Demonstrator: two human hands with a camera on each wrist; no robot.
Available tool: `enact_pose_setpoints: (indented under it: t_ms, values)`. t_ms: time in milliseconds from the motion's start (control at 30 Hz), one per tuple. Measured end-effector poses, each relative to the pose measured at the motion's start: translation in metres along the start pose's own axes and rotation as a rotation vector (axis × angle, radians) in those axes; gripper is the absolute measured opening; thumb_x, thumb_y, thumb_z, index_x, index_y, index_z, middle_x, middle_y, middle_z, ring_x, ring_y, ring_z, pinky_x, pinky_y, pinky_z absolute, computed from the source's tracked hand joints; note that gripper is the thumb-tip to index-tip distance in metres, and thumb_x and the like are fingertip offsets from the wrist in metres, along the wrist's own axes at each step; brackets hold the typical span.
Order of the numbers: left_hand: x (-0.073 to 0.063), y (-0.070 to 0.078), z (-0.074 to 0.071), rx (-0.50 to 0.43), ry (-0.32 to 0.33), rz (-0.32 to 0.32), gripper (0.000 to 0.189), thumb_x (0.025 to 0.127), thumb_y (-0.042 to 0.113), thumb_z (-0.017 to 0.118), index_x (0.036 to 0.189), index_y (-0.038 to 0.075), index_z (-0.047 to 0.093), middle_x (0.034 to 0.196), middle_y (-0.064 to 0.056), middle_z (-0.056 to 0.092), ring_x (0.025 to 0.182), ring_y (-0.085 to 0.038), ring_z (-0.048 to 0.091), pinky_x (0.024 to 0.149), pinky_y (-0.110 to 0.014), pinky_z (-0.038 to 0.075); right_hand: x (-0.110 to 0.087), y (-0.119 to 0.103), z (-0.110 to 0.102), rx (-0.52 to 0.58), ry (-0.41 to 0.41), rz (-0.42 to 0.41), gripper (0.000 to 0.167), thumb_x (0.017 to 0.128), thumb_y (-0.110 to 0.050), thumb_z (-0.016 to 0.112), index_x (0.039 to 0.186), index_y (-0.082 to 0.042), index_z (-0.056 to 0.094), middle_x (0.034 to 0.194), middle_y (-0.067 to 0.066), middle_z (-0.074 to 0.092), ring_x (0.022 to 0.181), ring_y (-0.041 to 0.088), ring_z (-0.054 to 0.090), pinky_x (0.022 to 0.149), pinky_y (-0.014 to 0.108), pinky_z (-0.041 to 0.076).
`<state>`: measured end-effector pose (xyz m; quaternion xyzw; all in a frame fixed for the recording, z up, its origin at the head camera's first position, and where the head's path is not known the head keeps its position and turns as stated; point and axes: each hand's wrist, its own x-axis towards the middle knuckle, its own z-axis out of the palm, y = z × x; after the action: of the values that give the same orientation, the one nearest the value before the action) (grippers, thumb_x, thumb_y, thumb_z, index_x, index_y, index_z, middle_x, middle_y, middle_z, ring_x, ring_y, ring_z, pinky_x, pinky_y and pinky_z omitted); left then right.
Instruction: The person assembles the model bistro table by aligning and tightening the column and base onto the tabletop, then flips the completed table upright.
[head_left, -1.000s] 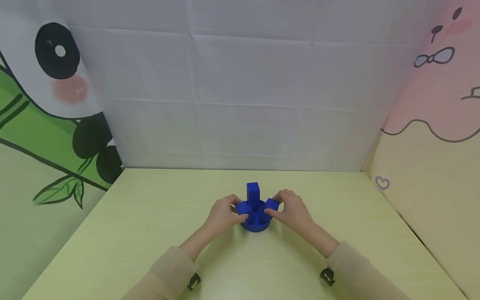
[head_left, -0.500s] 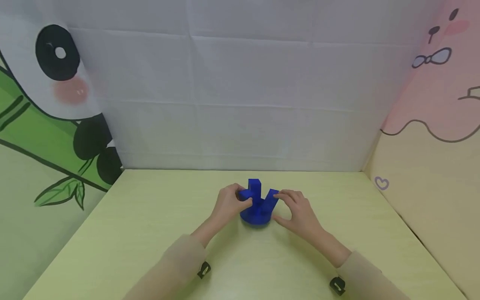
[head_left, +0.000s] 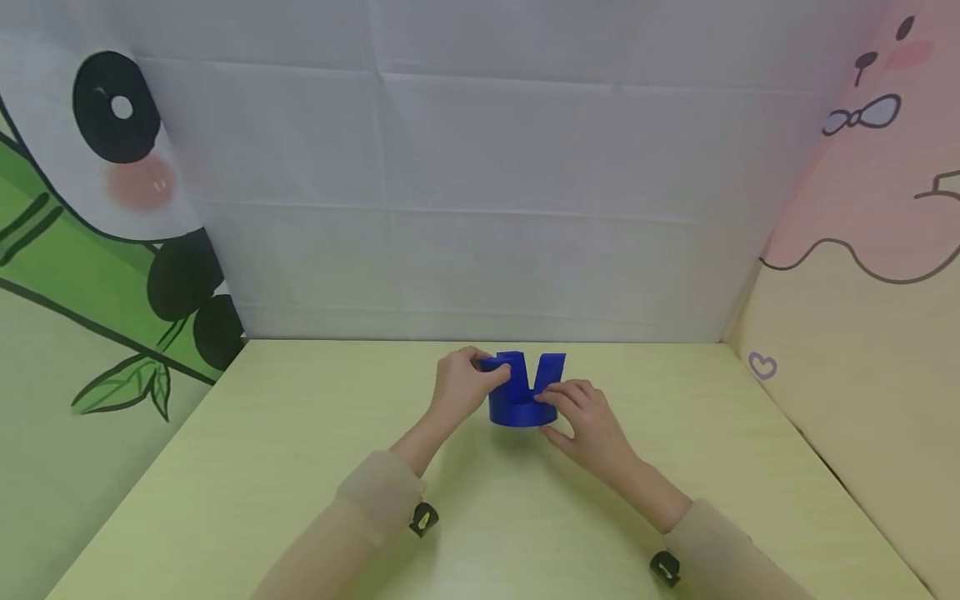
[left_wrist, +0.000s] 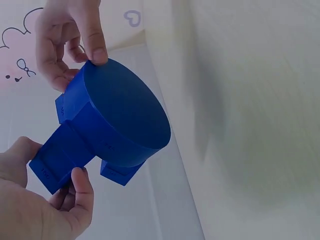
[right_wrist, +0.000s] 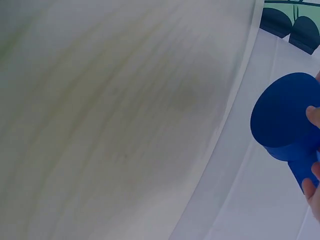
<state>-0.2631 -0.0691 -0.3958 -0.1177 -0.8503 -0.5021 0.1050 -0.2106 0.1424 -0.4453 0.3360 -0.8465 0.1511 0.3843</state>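
Observation:
A blue piece (head_left: 522, 412) with a round base and several block-like prongs is held above the table in the head view. My left hand (head_left: 461, 385) pinches its left prong (left_wrist: 56, 156) between thumb and fingers. On the other side, my right hand (head_left: 588, 421) grips the rim of the base, its thumb underneath and fingers over the top. The left wrist view shows the flat round underside (left_wrist: 132, 107) with the right thumb on its edge. In the right wrist view the base (right_wrist: 282, 110) sits at the right edge, partly cut off.
The pale yellow table (head_left: 300, 467) spreads around and below the hands. A white cloth (head_left: 487, 208) rises behind it. Printed side panels stand left (head_left: 90, 333) and right (head_left: 847, 350). Small black devices hang at both cuffs, as at the left cuff (head_left: 423, 518).
The right hand has let go of the right prong and now grips the base. The piece has risen and tilted, underside toward me. The left hand has moved up and away, keeping its pinch.

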Motion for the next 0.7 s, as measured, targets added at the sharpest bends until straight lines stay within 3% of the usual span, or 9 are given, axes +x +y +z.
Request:
enact_pose_setpoints:
  t_ms: [200,367,433,567,700]
  values:
    - [-0.005,0.012,-0.012,-0.042,-0.032,-0.077,0.04,0.078,0.039,0.074,0.097,0.004,0.069,0.089,-0.009,0.07,0.076,-0.019,0.066,0.063,-0.031,0.054,0.007,-0.006,-0.01,0.058,0.02,-0.014,0.042,0.065,-0.012,0.085,0.103,-0.008,0.066,0.1,0.005,0.065,0.097,0.023,0.054,0.081,0.038,0.047]
    - [-0.011,0.012,-0.023,-0.099,-0.091,-0.058,0.055,0.081,0.049,0.069,0.117,0.009,0.063,0.099,-0.007,0.07,0.086,-0.019,0.067,0.072,-0.033,0.056,0.015,-0.014,-0.028,0.252,-0.041,0.161,0.039,0.072,-0.008,0.081,0.107,-0.006,0.065,0.106,0.007,0.064,0.098,0.022,0.055,0.077,0.033,0.054]
    - [-0.016,0.009,-0.027,-0.098,-0.13,0.003,0.065,0.082,0.051,0.067,0.131,0.011,0.053,0.104,-0.005,0.069,0.093,-0.018,0.066,0.08,-0.036,0.054,0.019,-0.017,-0.037,0.358,-0.077,0.273,0.037,0.076,-0.006,0.078,0.11,-0.006,0.064,0.107,0.008,0.064,0.098,0.023,0.057,0.074,0.031,0.056]
    - [-0.032,0.001,-0.033,-0.025,-0.226,0.192,0.087,0.079,0.044,0.073,0.148,0.017,0.026,0.12,-0.002,0.063,0.11,-0.019,0.058,0.093,-0.044,0.047,0.026,-0.019,-0.052,0.505,-0.14,0.488,0.033,0.083,-0.009,0.071,0.115,-0.006,0.061,0.105,0.007,0.062,0.096,0.025,0.056,0.071,0.028,0.056]
    - [-0.049,-0.01,-0.032,0.169,-0.246,0.43,0.108,0.069,0.037,0.084,0.151,0.023,0.015,0.13,-0.002,0.053,0.121,-0.022,0.048,0.1,-0.051,0.037,0.03,-0.018,-0.061,0.655,-0.218,0.662,0.037,0.089,-0.022,0.065,0.122,-0.006,0.057,0.108,0.012,0.061,0.1,0.028,0.056,0.072,0.029,0.056]
